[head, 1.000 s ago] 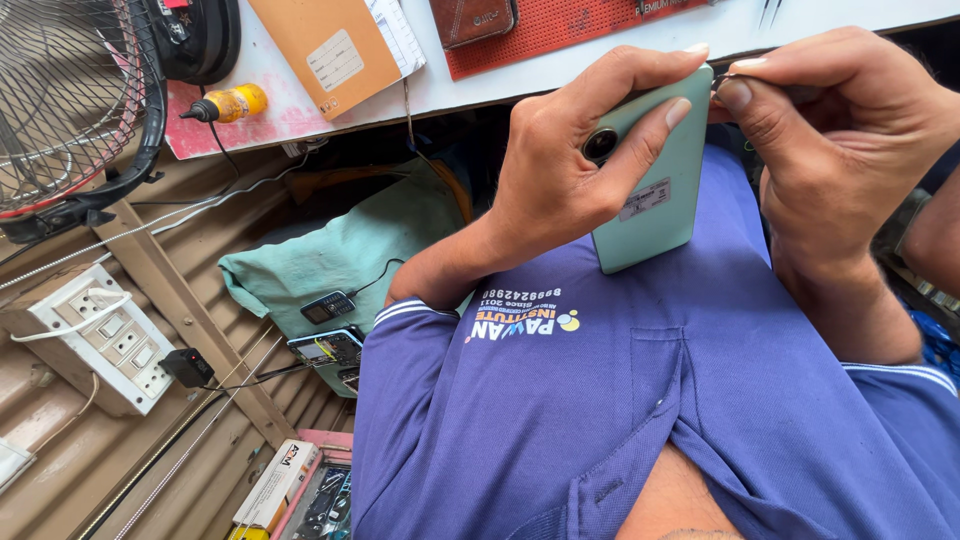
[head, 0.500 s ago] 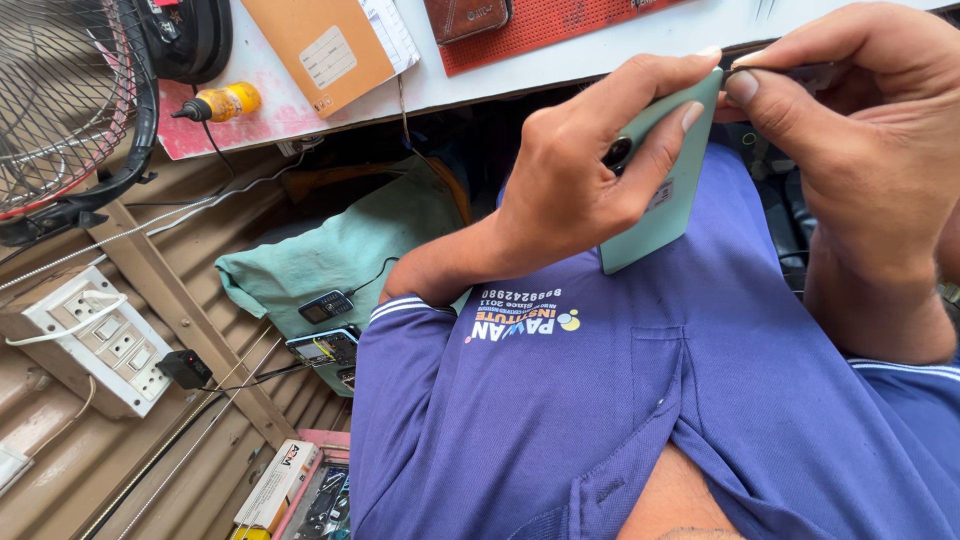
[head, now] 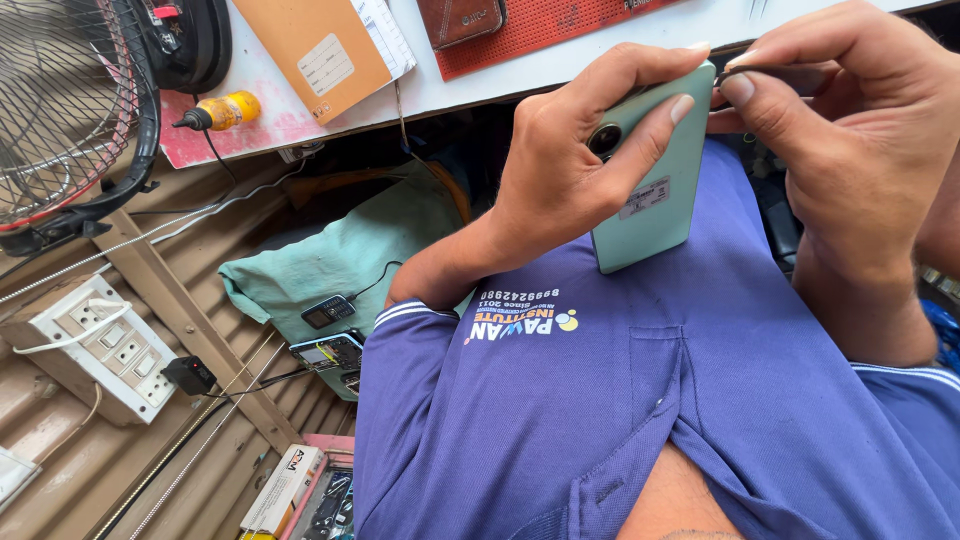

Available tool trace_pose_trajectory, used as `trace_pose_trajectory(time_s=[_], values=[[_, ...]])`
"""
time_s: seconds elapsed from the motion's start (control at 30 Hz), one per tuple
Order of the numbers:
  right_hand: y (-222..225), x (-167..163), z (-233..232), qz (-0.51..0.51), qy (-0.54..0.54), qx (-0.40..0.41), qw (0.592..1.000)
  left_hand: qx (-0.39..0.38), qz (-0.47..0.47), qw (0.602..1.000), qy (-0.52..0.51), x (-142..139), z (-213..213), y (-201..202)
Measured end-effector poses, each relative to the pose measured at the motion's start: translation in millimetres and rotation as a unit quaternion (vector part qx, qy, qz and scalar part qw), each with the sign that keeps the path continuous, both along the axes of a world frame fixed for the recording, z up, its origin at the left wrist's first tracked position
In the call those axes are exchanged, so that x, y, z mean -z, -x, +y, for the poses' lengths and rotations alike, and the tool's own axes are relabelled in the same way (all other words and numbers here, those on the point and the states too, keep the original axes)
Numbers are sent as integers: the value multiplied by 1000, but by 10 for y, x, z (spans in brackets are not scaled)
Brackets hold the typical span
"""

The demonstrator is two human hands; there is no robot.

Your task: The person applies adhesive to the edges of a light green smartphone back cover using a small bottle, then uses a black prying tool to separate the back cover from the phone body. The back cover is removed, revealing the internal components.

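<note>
Along the top of the frame runs our white desk (head: 560, 75), a fan (head: 65, 110) at upper left. Right of centre, our left hand (head: 570, 170) wraps its fingers (head: 650, 125) around a mint-green phone (head: 655, 200), back facing us. Our right hand (head: 850, 150) pinches a thin dark tool (head: 775, 72) at the phone's top edge.

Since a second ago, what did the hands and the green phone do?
The left hand tipped the green phone edge-on, then back, so its back shows again; it ends a little lower. The right hand moved up with its thin dark tool, then returned to the phone's top corner. Both grips held. The fan and bench things stayed put.
</note>
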State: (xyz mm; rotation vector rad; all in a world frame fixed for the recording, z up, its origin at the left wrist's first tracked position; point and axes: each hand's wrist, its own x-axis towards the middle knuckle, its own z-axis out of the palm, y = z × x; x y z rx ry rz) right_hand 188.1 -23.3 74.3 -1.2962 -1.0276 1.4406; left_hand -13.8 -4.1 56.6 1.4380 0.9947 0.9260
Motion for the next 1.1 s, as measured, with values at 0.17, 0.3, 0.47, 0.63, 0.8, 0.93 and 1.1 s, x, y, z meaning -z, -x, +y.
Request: trace_pose_trajectory(time_s=[0.17,0.3,0.47,0.63,0.8,0.93,1.1], values=[[26,-18,-25,-41,-2,9,999,3,0,1000,6,13,-5,9],[38,56,-85,-62,-40,16,997,-4,16,1000,3,11,-18,10],[-7,186,-194,-186,-150,-24,971,-5,8,1000,3,30,-13,6],[-76,298,-252,-181,-143,-9,973,-4,7,1000,1,17,-24,13],[-99,377,-340,-147,-95,21,984,-7,15,1000,9,-6,-19,18],[-135,427,-392,-174,-117,5,978,0,13,1000,5,-10,-22,28],[-160,471,-426,-165,-136,-1,977,7,11,1000,6,-2,-21,37]])
